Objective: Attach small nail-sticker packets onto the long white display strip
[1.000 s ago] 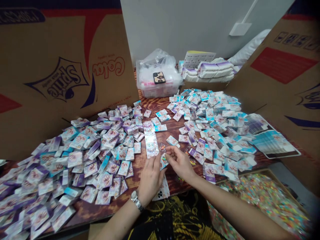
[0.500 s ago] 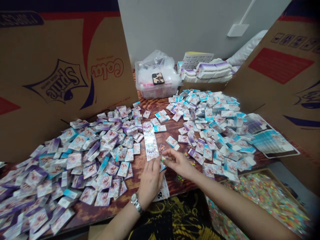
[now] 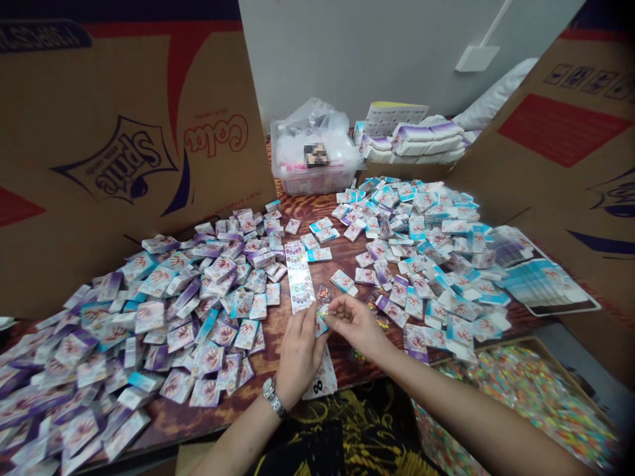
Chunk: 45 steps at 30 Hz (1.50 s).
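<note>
My left hand (image 3: 300, 347), with a watch on its wrist, holds a small white and blue packet (image 3: 320, 324) upright above the wooden table (image 3: 278, 344). My right hand (image 3: 354, 322) pinches a tiny clear bag of coloured bits (image 3: 325, 309) at the packet's top edge. A long strip of nail stickers (image 3: 299, 276) lies flat just beyond my left fingers. A white card (image 3: 322, 380) lies under my left hand near the table's front edge.
Heaps of small purple and blue packets cover the table to the left (image 3: 149, 317) and right (image 3: 426, 251). Cardboard boxes (image 3: 124, 132) stand on both sides. A clear plastic tub (image 3: 312, 158) sits at the back. A tray of colourful bags (image 3: 520, 396) is at lower right.
Both hands have stayed in place; my right fingers have closed in on the top of the packet held by my left hand.
</note>
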Each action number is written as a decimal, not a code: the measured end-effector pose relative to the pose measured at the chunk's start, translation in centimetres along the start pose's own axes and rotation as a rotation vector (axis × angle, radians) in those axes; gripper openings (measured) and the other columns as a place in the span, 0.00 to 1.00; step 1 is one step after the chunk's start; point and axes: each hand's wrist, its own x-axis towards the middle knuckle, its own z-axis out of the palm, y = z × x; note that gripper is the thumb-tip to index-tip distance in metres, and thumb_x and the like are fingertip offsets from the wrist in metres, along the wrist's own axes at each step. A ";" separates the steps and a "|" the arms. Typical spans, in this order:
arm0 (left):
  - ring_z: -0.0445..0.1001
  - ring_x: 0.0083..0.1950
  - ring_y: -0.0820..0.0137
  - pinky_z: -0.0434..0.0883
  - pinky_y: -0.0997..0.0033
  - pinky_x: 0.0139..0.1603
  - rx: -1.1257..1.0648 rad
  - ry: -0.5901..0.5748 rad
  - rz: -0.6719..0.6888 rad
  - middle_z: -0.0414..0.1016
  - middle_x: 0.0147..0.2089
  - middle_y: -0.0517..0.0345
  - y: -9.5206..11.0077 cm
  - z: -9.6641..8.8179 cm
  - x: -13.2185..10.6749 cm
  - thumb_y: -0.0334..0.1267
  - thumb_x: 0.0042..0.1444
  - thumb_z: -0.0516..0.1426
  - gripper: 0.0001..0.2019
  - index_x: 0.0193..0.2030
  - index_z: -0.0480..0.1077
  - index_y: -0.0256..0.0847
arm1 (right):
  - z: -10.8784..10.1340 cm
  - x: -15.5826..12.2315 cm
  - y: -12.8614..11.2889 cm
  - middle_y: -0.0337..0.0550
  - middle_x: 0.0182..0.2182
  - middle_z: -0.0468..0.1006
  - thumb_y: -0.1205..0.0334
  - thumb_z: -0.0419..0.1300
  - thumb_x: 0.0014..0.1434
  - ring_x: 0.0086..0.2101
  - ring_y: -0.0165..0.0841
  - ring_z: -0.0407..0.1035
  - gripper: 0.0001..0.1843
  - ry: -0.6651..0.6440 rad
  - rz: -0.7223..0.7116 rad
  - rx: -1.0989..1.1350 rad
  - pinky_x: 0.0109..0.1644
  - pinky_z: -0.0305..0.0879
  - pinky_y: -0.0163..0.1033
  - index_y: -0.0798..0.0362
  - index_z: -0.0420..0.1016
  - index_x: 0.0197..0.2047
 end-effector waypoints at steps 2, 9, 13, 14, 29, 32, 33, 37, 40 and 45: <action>0.66 0.54 0.60 0.68 0.57 0.53 -0.021 0.001 -0.011 0.65 0.52 0.44 0.1 -0.2 0.1 0.33 0.58 0.52 0.26 0.63 0.51 0.38 | 0.1 0.0 0.0 0.37 0.30 0.72 0.56 0.64 0.49 0.31 0.29 0.68 0.13 0.022 0.024 0.073 0.37 0.65 0.35 0.52 0.67 0.35; 0.64 0.55 0.59 0.67 0.54 0.55 -0.028 -0.002 -0.005 0.63 0.54 0.45 -0.1 -0.3 -0.1 0.29 0.58 0.52 0.28 0.64 0.48 0.41 | 0.5 -0.1 -0.3 0.38 0.29 0.72 0.55 0.63 0.52 0.30 0.30 0.68 0.11 0.025 -0.026 0.036 0.36 0.66 0.35 0.52 0.68 0.33; 0.65 0.55 0.59 0.67 0.55 0.54 -0.004 -0.006 0.006 0.64 0.53 0.45 -0.4 -0.2 -0.3 0.29 0.57 0.51 0.27 0.64 0.49 0.40 | 0.3 -0.6 -1.2 0.38 0.30 0.75 0.58 0.57 0.58 0.31 0.31 0.69 0.07 -0.052 -0.123 -0.213 0.36 0.66 0.36 0.52 0.71 0.35; 0.65 0.55 0.59 0.68 0.55 0.53 0.001 -0.008 0.002 0.64 0.52 0.45 -0.5 -0.2 -0.4 0.29 0.57 0.51 0.27 0.63 0.50 0.39 | 0.3 -0.8 -1.5 0.39 0.31 0.75 0.59 0.55 0.60 0.32 0.32 0.70 0.07 -0.077 -0.164 -0.295 0.38 0.66 0.37 0.51 0.72 0.36; 0.63 0.56 0.63 0.65 0.58 0.56 -0.096 -0.032 0.007 0.64 0.53 0.46 0.0 -1.7 0.0 0.26 0.56 0.50 0.22 0.59 0.56 0.40 | -1.4 -0.8 -2.8 0.49 0.57 0.62 0.60 0.54 0.61 0.58 0.41 0.56 0.11 -0.436 -0.286 -0.567 0.59 0.56 0.49 0.49 0.72 0.46; 0.64 0.55 0.63 0.66 0.58 0.55 -0.143 -0.023 -0.015 0.65 0.51 0.48 0.2 -1.9 0.2 0.29 0.57 0.51 0.17 0.54 0.60 0.40 | -1.8 -0.4 -3.7 0.46 0.47 0.71 0.63 0.50 0.64 0.51 0.37 0.64 0.12 -0.394 -0.367 -0.569 0.54 0.61 0.45 0.48 0.72 0.46; 0.65 0.54 0.63 0.67 0.59 0.54 -0.160 -0.017 -0.026 0.66 0.51 0.48 0.3 -1.9 0.2 0.29 0.58 0.52 0.16 0.53 0.60 0.41 | -1.7 -0.3 -3.9 0.45 0.44 0.72 0.63 0.49 0.64 0.48 0.36 0.66 0.12 -0.342 -0.375 -0.560 0.52 0.62 0.44 0.48 0.72 0.46; 0.65 0.54 0.62 0.67 0.57 0.54 -0.161 0.007 -0.019 0.66 0.50 0.48 0.3 -1.7 0.0 0.28 0.57 0.52 0.18 0.54 0.58 0.41 | -0.3 -0.6 -3.9 0.44 0.38 0.74 0.61 0.51 0.62 0.39 0.36 0.69 0.12 -0.127 -0.363 -0.572 0.45 0.66 0.42 0.49 0.69 0.48; 0.64 0.55 0.62 0.66 0.55 0.55 -0.119 0.025 0.005 0.65 0.52 0.47 0.1 -1.5 -0.2 0.27 0.56 0.51 0.19 0.55 0.58 0.40 | 0.8 -1.2 -3.6 0.46 0.37 0.74 0.62 0.52 0.61 0.39 0.37 0.69 0.15 -0.008 -0.413 -0.623 0.45 0.66 0.43 0.51 0.66 0.52; 0.64 0.55 0.62 0.66 0.56 0.55 -0.127 0.081 -0.034 0.65 0.50 0.47 0.0 -1.8 -0.1 0.27 0.56 0.51 0.18 0.53 0.58 0.39 | 1.1 -1.4 -3.5 0.45 0.40 0.75 0.61 0.53 0.61 0.40 0.35 0.70 0.14 -0.040 -0.347 -0.462 0.46 0.68 0.41 0.49 0.68 0.51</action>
